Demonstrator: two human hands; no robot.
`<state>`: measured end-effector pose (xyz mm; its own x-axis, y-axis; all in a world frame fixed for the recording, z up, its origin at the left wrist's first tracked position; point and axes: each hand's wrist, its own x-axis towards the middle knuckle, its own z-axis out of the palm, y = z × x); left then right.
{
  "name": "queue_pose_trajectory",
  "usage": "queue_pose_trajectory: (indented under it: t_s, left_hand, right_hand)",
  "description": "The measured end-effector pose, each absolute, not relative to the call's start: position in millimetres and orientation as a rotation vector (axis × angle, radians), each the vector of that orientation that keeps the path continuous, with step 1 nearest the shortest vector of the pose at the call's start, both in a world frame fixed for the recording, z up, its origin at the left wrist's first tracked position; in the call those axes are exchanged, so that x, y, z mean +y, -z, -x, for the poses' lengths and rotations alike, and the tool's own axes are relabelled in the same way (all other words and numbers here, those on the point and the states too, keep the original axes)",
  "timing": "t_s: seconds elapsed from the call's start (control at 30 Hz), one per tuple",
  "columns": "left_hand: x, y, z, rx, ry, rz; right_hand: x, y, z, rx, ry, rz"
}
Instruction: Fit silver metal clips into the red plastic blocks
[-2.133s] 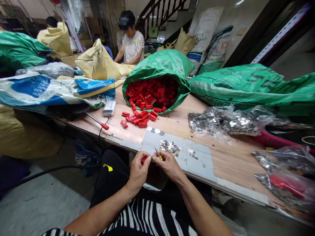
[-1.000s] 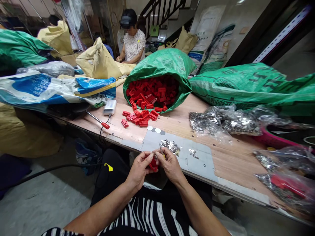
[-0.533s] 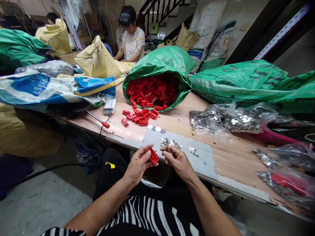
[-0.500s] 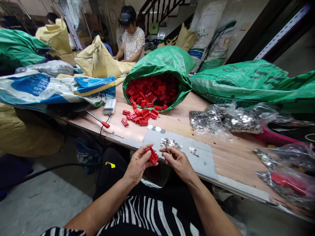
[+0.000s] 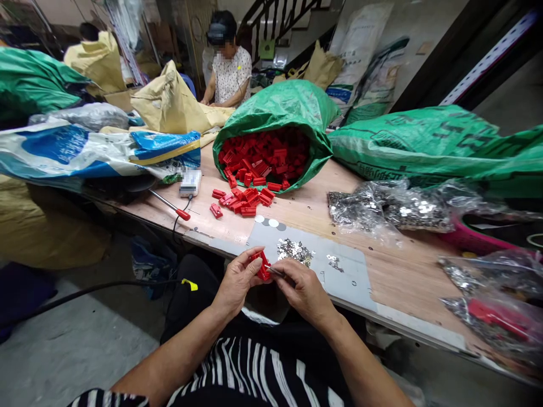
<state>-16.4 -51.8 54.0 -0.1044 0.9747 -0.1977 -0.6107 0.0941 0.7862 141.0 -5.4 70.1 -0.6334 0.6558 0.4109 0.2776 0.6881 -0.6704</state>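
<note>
The 2 hands work close together at the near edge of the table. The left hand grips 1 red part; the right hand pinches a slim metal tool, its tip at that part. Just beyond, silver pieces lie on a gray mat. Farther off, loose red blocks spill from 1 green sack.
</note>
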Motion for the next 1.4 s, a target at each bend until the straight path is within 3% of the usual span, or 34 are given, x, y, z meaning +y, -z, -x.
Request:
queue_pose_trajectory:
  t_s: [0.27,0.73,1.4]
  left_hand:
    - [-52,-56,20,0.92,-1.392,-0.553]
    - [-53,-50,23,0.824,-1.379,-0.584]
    - [-54,-49,21,0.926,-1.398,-0.695]
  right_hand:
    - [-3,-71,-144,-2.319,-0.704,0.624]
    - [1,-68,-150,-2.179,-1.097,0.759]
    - [0,-65,-148,-2.103,-1.154,0.879]
